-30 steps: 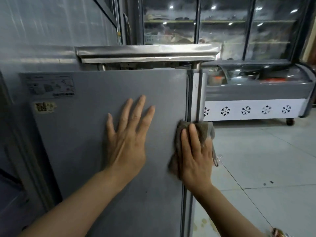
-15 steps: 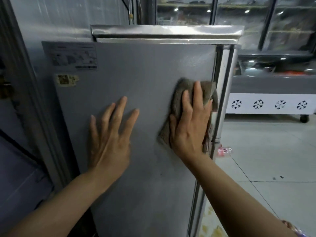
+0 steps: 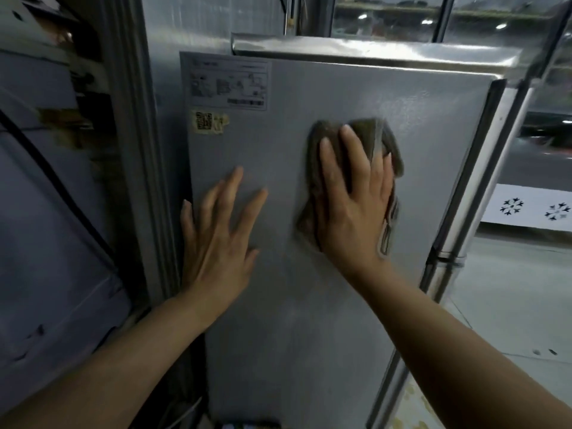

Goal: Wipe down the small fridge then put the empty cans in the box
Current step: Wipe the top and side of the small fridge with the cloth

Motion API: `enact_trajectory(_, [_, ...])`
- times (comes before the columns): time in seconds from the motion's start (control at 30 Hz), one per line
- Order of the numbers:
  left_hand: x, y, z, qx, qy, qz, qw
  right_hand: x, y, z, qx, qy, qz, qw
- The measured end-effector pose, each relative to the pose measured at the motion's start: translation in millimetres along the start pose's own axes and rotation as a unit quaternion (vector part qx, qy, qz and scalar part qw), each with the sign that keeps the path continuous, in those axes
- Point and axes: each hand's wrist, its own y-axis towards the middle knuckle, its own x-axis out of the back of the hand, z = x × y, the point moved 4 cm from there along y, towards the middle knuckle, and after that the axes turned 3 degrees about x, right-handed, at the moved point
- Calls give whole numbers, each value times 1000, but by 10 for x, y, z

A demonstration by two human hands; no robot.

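The small grey metal fridge (image 3: 325,274) stands upright, its flat textured side panel filling the middle of the view, with a shiny steel top edge above and a rounded chrome corner strip down its right side. A crumpled brown-grey cloth (image 3: 312,218) lies flat against the upper part of this panel. The right hand (image 3: 353,205) presses the cloth to the metal, fingers (image 3: 356,150) straight and slightly spread, pointing upward. The left hand (image 3: 216,243) rests bare on the panel to the left of the cloth, near the fridge's left edge, its fingers straight and fanned apart, holding nothing. Above the left hand sit a pale printed rating label (image 3: 227,83) and, just below it, a small yellowed QR sticker (image 3: 209,122). To the right, well apart, a white freezer panel with black snowflake marks (image 3: 532,209) stands on the pale tiled floor (image 3: 510,305).
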Motion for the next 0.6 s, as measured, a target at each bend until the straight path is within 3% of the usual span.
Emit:
enact_trajectory(0.07, [-5, 2, 35, -12, -10, -2, 1000, -89, -360, 169, 43, -9, 46, 998])
enact_trajectory(0.17, [34, -39, 76, -14, -32, -24, 999, -183, -1073, 358, 193, -6, 174, 966])
enact_trajectory(0.3, [59, -238, 344, 97, -149, -44, 983, -170, -1176, 322, 266, -41, 229, 935])
enact_trajectory(0.43, [-29, -323, 483, 173, -354, 28, 919, -114, -427, 338, 208, -7, 166, 964])
enact_trajectory(0.6, [-104, -320, 576, 195, -415, 7, 889, -247, 32, 541, 90, -28, 71, 993])
